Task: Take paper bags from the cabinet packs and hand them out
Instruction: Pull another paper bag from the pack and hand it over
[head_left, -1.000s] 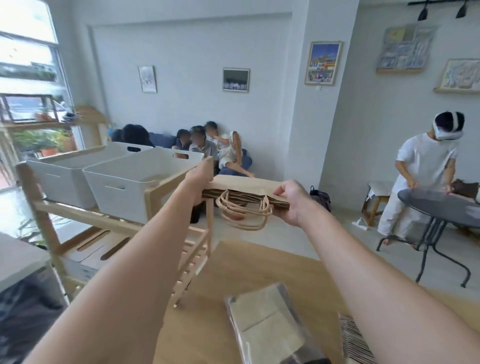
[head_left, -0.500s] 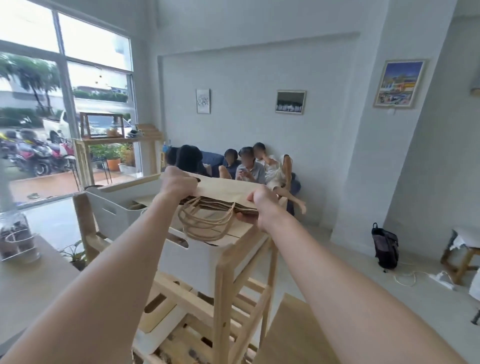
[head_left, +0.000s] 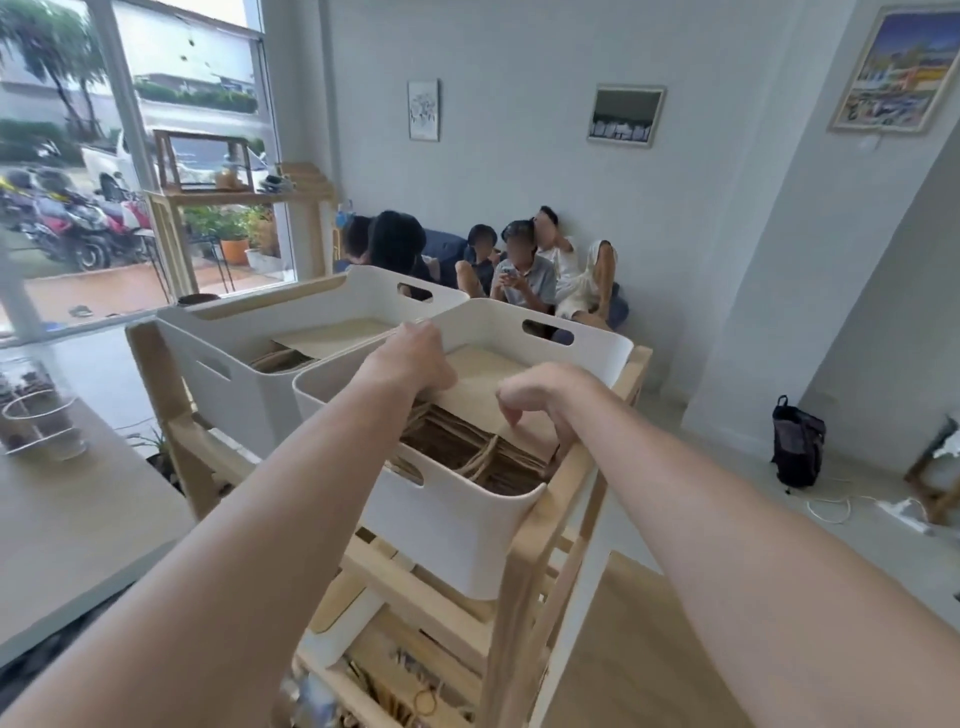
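A stack of flat brown paper bags with twisted handles lies in the nearer white bin on top of a wooden rack. My left hand grips the stack's left edge. On the stack's right near edge is my right hand, thumb on top and fingers curled round the edge. More brown bags lie in the second white bin to the left.
Several people sit on a sofa against the far wall, behind the rack. A grey table with a glass jar stands at the left. A black backpack and cables lie on the floor at right. A wooden surface is below right.
My view swung left toward the rack. Both hands carried the bag stack from mid-air down into the nearer white bin, where it now rests.
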